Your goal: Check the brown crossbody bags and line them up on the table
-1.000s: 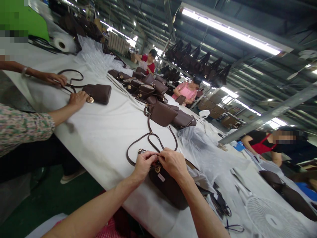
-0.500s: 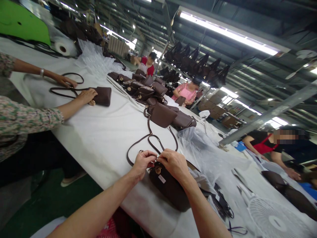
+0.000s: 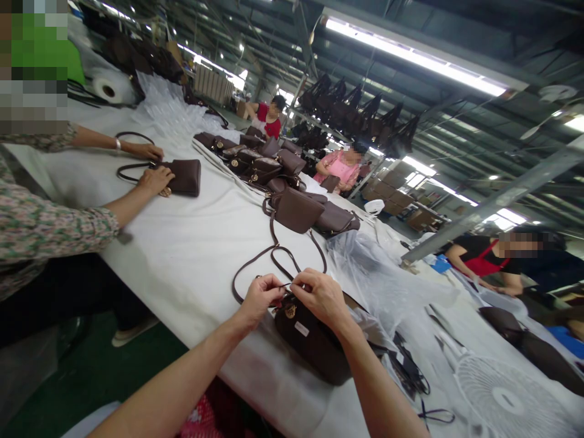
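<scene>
A dark brown bag (image 3: 314, 350) with a gold charm (image 3: 291, 311) and a small white tag (image 3: 302, 328) lies at the table's near edge. Above its top, my left hand (image 3: 263, 298) pinches one end of a thin dark cord (image 3: 286, 285). My right hand (image 3: 319, 295) has its fingers closed on the cord from the other side, a short gap apart. Behind my hands, a looped brown strap (image 3: 249, 263) runs up to another brown bag (image 3: 298, 210).
A pile of brown bags (image 3: 255, 164) is at the back of the white table (image 3: 182, 255). Clear plastic sheets (image 3: 378, 280) and a white fan (image 3: 506, 395) are on the right. At left, a person in floral sleeves (image 3: 55, 234) handles a bag (image 3: 186, 177).
My hands have drawn slightly apart, and the cord now shows between them. At left, the person's farther hand has moved right, closer to the bag there.
</scene>
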